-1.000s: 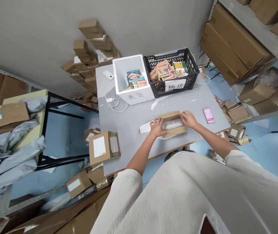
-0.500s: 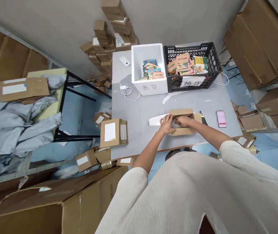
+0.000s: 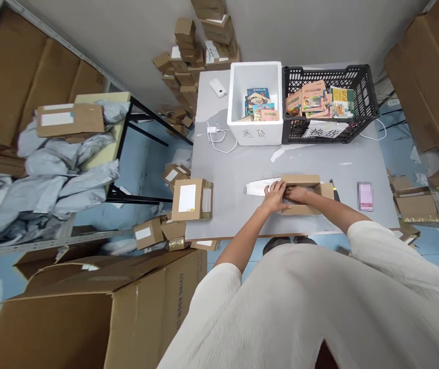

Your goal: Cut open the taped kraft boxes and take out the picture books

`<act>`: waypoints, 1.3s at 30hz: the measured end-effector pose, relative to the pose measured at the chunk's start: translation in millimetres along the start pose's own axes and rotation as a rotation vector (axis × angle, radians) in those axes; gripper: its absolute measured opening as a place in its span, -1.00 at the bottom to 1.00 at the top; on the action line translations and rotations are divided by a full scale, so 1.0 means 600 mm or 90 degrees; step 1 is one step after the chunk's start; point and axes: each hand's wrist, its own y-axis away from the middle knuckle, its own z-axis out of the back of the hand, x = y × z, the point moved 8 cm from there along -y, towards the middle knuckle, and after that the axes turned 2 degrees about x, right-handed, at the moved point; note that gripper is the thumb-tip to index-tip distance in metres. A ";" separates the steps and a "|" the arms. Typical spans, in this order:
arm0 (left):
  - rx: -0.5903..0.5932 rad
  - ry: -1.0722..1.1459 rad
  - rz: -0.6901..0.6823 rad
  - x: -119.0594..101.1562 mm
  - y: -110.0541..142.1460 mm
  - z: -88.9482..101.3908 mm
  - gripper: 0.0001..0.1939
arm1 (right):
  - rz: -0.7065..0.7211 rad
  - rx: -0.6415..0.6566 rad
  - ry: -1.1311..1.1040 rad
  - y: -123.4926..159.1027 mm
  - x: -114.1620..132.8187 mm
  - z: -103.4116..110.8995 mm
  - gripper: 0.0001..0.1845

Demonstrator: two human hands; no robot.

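Observation:
An open cardboard box (image 3: 301,209) lies near the table's front edge, its flaps spread apart. At its left end, my left hand (image 3: 275,197) grips the cardboard, thumb toward the near side and fingers on the far side. My right hand (image 3: 297,193) reaches inside with curled fingers. Its fingertips are partly hidden by the box, so what they hold, if anything, cannot be made out. A white flat piece (image 3: 260,186) sticks out to the left, partly beneath my left hand. Behind the right end shows a black and yellow object (image 3: 335,191), mostly hidden.
A white foam box (image 3: 256,134) and a black crate (image 3: 333,134), both with books, stand at the back. A taped carton (image 3: 193,200) sits at the left edge, a phone (image 3: 365,197) at right. A large open carton (image 3: 154,302) stands left of me.
The view has shifted, so the table and its objects appear farther right. My right hand has moved slightly toward the box's left end, closer to my left hand, which stays on the box.

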 end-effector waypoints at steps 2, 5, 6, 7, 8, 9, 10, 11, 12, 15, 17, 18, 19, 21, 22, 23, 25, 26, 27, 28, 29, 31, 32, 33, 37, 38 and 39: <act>0.000 -0.007 0.002 0.000 0.000 0.000 0.26 | 0.039 0.059 -0.020 -0.005 0.006 -0.011 -0.74; -0.005 -0.016 0.014 0.001 -0.001 -0.001 0.24 | 0.076 0.118 -0.003 -0.009 0.014 -0.020 -0.70; -0.006 -0.018 0.018 0.001 -0.001 -0.001 0.23 | 0.082 0.128 0.014 -0.010 0.017 -0.020 -0.68; -0.006 -0.019 0.022 0.002 -0.002 -0.001 0.22 | 0.086 0.136 0.032 -0.009 0.019 -0.020 -0.65; -0.006 -0.019 0.024 0.002 -0.003 -0.002 0.22 | 0.089 0.140 0.049 -0.008 0.022 -0.019 -0.63; -0.006 -0.020 0.026 0.001 -0.003 -0.002 0.21 | 0.091 0.138 0.060 -0.006 0.024 -0.016 -0.61; -0.006 -0.021 0.027 0.001 -0.004 -0.001 0.21 | 0.093 0.132 0.067 -0.004 0.027 -0.012 -0.60; -0.006 -0.021 0.028 0.001 -0.004 0.000 0.20 | 0.096 0.125 0.072 0.000 0.030 -0.008 -0.59; -0.007 -0.021 0.029 0.002 -0.004 0.001 0.20 | 0.099 0.119 0.076 0.004 0.032 -0.004 -0.59; -0.013 -0.021 0.029 0.002 -0.004 0.005 0.20 | 0.102 0.109 0.091 0.020 0.035 0.011 -0.65; -0.013 -0.024 0.029 0.002 -0.004 0.006 0.21 | 0.088 0.097 0.090 0.030 0.034 0.025 -0.69; -0.011 -0.026 0.030 0.002 -0.005 0.005 0.21 | 0.078 0.086 0.084 0.035 0.032 0.033 -0.70; -0.008 -0.030 0.033 0.003 -0.005 0.004 0.20 | 0.068 0.073 0.078 0.041 0.030 0.043 -0.70; 0.000 -0.036 0.040 0.004 -0.007 0.002 0.18 | 0.060 0.047 0.077 0.053 0.029 0.062 -0.69; 0.001 -0.040 0.045 0.004 -0.008 0.001 0.18 | 0.061 0.034 0.084 0.061 0.029 0.071 -0.68; 0.002 -0.046 0.050 0.004 -0.010 0.001 0.18 | 0.062 0.022 0.092 0.071 0.028 0.081 -0.66; 0.003 -0.061 0.061 0.004 -0.012 0.002 0.19 | 0.056 -0.005 0.097 0.093 0.025 0.101 -0.64; 0.006 -0.068 0.065 0.004 -0.013 0.003 0.19 | 0.047 -0.018 0.093 0.106 0.021 0.111 -0.63; 0.009 -0.074 0.069 0.004 -0.015 0.004 0.19 | 0.035 -0.032 0.087 0.120 0.015 0.122 -0.62; 0.013 -0.079 0.070 0.003 -0.016 0.005 0.18 | 0.020 -0.046 0.080 0.136 0.009 0.134 -0.61; 0.017 -0.085 0.073 0.002 -0.017 0.006 0.18 | 0.003 -0.063 0.072 0.152 0.001 0.146 -0.59; 0.028 -0.096 0.082 0.002 -0.020 0.009 0.19 | -0.042 -0.114 0.046 0.186 -0.017 0.173 -0.57; 0.036 -0.101 0.088 0.002 -0.021 0.011 0.19 | -0.070 -0.151 0.024 0.203 -0.029 0.189 -0.58; 0.044 -0.107 0.095 0.002 -0.022 0.012 0.18 | -0.100 -0.198 -0.007 0.222 -0.042 0.205 -0.59; 0.070 -0.134 0.114 0.000 -0.025 0.016 0.17 | -0.232 -0.437 -0.214 0.294 -0.115 0.257 -0.71; 0.073 -0.140 0.117 -0.002 -0.025 0.017 0.16 | -0.261 -0.500 -0.284 0.310 -0.138 0.262 -0.72; 0.075 -0.145 0.118 -0.003 -0.025 0.018 0.14 | -0.286 -0.560 -0.360 0.324 -0.162 0.262 -0.72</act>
